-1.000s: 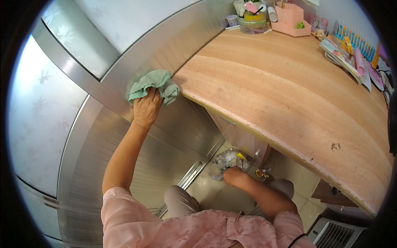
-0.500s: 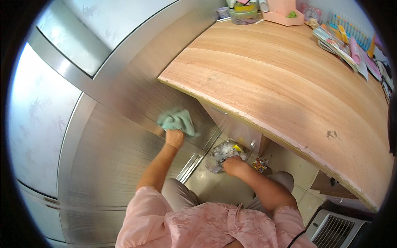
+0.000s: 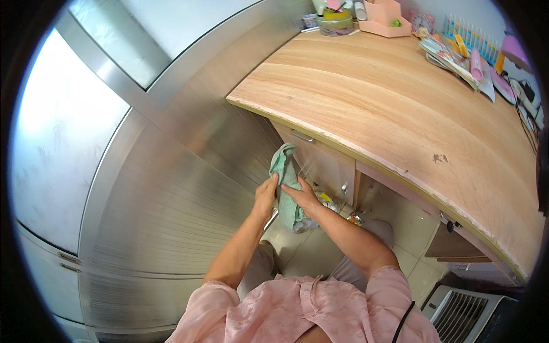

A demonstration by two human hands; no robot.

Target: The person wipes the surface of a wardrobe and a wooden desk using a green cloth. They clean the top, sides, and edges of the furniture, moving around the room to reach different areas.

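Observation:
A pale green cloth (image 3: pixel 283 162), bunched into a long fold, hangs between my two hands in front of the desk's corner. My left hand (image 3: pixel 265 198) is closed on its left edge. From the other side my right hand (image 3: pixel 304 196) grips it, thumb across the front. Beneath it on the floor, a clear plastic bag of rubbish (image 3: pixel 327 216) shows only in part, behind the cloth and my right forearm. Beside both hands stands the brushed metal panel (image 3: pixel 189 188) of a door, with no hand touching it.
The wooden desk (image 3: pixel 366 103) juts in from the right, with a drawer handle (image 3: pixel 303 136) and a cabinet door below. Papers (image 3: pixel 452 60), a pink organiser (image 3: pixel 384 20) and a round tub (image 3: pixel 335 24) line its back. A grey vented appliance (image 3: pixel 463 314) stands at lower right.
My left hand has brought the cloth off the metal panel, to the right. My right hand has left the plastic bag, come up and taken hold of the cloth too.

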